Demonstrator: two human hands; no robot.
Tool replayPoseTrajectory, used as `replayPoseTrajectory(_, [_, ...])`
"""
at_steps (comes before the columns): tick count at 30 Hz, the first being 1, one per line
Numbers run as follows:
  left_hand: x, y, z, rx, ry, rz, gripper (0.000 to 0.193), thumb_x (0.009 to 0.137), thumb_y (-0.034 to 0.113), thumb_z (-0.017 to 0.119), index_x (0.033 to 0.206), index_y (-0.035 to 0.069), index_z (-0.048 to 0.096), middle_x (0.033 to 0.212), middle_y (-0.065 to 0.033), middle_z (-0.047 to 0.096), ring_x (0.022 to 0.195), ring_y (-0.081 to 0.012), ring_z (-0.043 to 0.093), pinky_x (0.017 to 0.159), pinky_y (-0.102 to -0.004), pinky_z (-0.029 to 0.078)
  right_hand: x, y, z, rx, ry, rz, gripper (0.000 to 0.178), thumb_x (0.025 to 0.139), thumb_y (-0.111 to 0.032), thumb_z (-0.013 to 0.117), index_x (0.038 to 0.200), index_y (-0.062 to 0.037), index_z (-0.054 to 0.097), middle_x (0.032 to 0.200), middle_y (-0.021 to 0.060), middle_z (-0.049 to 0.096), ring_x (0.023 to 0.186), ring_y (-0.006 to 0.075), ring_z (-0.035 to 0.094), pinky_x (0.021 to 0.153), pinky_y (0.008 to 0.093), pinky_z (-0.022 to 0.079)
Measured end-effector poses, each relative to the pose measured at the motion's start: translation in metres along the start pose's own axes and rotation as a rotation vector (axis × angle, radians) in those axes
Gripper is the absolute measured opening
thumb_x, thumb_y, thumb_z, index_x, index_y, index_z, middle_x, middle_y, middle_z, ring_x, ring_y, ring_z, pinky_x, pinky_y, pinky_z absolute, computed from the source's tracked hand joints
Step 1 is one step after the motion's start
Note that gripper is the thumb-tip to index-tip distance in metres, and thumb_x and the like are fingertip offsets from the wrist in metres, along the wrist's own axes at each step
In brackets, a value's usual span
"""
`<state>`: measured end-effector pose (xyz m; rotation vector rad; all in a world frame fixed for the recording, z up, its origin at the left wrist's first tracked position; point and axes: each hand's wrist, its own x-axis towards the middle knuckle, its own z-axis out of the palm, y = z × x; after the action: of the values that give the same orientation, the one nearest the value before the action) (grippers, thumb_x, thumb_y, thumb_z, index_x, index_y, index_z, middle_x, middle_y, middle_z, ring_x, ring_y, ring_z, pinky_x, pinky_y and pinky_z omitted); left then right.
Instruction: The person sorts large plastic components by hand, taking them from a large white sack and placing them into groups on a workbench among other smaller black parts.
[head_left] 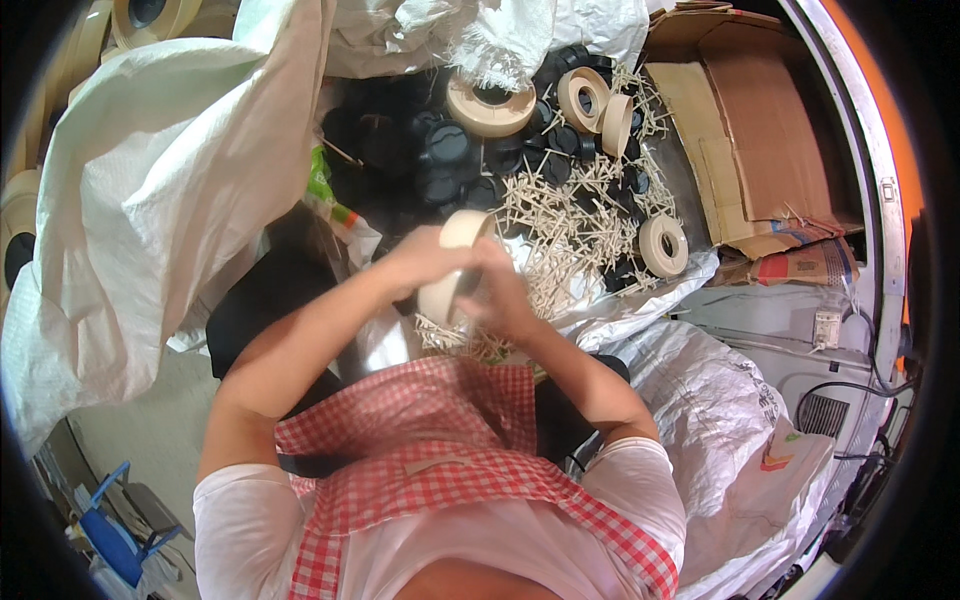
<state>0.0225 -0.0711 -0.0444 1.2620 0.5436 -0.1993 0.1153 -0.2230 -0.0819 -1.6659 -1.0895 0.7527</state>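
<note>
A wide beige ring (437, 301) stands on edge in front of my chest. My left hand (432, 257) is wrapped over its rim from the left. Against its open side is my right hand (497, 292), blurred, with the fingers curled in at the hole; what they grip there is hidden. Beneath and beyond my hands spreads a heap of small beige plastic sticks (565, 230), some of them branched. Round black caps (447, 143) are piled behind. Among them lie more beige rings, such as one at the back (490, 108) and one at the right (663, 246).
A large white woven sack (170, 190) bulges on the left, with further beige rings behind it. Another white sack (690, 410) lies at the right. An open cardboard box (765, 130) stands at the back right. Near a wall socket (827, 328) hangs a black cable (850, 386).
</note>
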Motion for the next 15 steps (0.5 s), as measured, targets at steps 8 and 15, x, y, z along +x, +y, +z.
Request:
replayPoseTrajectory(8, [0.006,-0.008,0.002,0.067,-0.067,0.006,0.048,0.078,0.027,0.066,0.117,0.001,0.054,0.093,-0.0063,0.062,0.074,-0.0119,0.060,0.062,-0.0235,0.049,0.003,0.025,-0.010,0.229,-0.181,0.200,0.042,0.077,-0.016,0.063,0.115,-0.0029,0.049,0.109,0.0171,0.055,0.091,0.0253,0.058,0.072,0.0340,0.052])
replayPoseTrajectory(15, [0.014,-0.023,0.002,0.220,0.129,0.204,0.057,0.074,0.022,0.068,0.124,0.003,0.048,0.090,-0.0048,0.061,0.069,-0.0082,0.056,0.058,-0.0217,0.046,0.019,-0.022,0.001,0.417,-0.062,0.604,0.056,0.088,-0.036,0.046,0.132,-0.0022,0.034,0.105,0.0142,0.056,0.088,0.0204,0.060,0.068,0.0285,0.050])
